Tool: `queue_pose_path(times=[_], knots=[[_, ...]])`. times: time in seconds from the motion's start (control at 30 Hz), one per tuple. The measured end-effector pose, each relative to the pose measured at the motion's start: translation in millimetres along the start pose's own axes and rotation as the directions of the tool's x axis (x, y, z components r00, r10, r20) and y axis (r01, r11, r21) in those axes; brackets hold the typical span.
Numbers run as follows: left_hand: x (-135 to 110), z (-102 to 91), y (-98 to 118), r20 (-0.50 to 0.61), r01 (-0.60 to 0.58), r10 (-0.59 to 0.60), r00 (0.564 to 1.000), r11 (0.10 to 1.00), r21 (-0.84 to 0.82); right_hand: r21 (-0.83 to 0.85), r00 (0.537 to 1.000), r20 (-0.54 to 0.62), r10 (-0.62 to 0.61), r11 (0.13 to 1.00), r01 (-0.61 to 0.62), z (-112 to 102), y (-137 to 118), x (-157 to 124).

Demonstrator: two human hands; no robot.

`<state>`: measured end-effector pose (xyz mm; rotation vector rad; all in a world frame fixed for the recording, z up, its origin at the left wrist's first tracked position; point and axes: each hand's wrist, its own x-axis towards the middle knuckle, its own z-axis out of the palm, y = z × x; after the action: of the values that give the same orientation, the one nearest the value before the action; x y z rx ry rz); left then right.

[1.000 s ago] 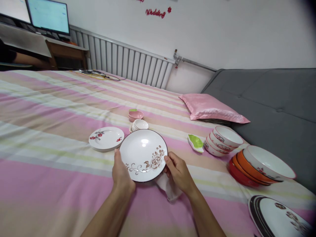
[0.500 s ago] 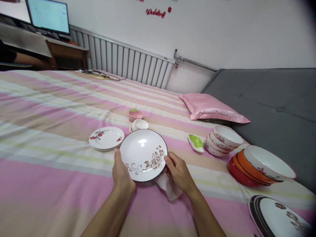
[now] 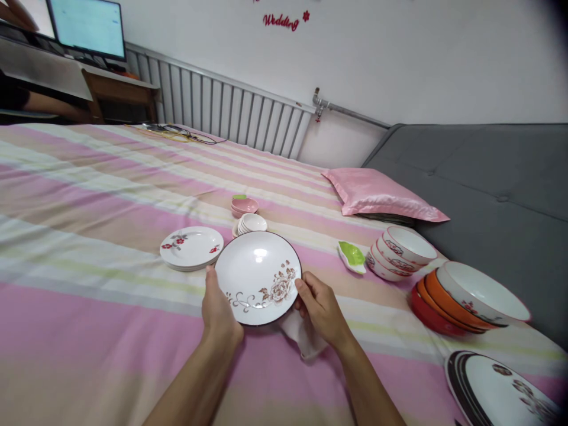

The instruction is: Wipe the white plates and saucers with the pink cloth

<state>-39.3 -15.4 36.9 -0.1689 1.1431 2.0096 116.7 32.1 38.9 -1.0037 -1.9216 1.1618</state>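
I hold a white plate (image 3: 256, 275) with a dark rim and a brown flower print, tilted up above the striped bedspread (image 3: 89, 201). My left hand (image 3: 219, 313) grips its lower left edge. My right hand (image 3: 320, 310) grips its lower right edge, with a white cloth (image 3: 302, 338) bunched under the fingers. A stack of white plates with red flowers (image 3: 190, 247) lies just to the left of the held plate.
Behind the plate stand stacked small white dishes (image 3: 252, 223) and pink dishes (image 3: 244, 205). To the right are a green leaf dish (image 3: 352, 255), patterned bowls (image 3: 402, 251), orange and red bowls (image 3: 461, 299) and dark-rimmed plates (image 3: 501, 390). A pink pillow (image 3: 379, 195) and a grey headboard (image 3: 488, 177) lie beyond.
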Motion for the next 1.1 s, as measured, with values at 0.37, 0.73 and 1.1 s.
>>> queue_pose_path(times=[0.37, 0.73, 1.1], knots=[[-0.2, 1.5, 1.6, -0.007, 0.019, -0.020, 1.000, 1.000, -0.013, 0.051, 1.000, 0.001, -0.020, 0.999, 0.020, 0.2, -0.4, -1.2], [-0.3, 1.2, 1.3, 0.014, 0.015, -0.015, 1.000, 1.000, -0.021, 0.061, 1.000, 0.000, -0.004, 0.998, 0.004, -0.2, -2.2, -0.8], [-2.2, 2.0, 1.7, -0.011, 0.020, -0.020, 1.000, 1.000, -0.012, 0.031, 1.000, 0.009, 0.024, 0.999, -0.024, -0.8, -1.2, -0.6]])
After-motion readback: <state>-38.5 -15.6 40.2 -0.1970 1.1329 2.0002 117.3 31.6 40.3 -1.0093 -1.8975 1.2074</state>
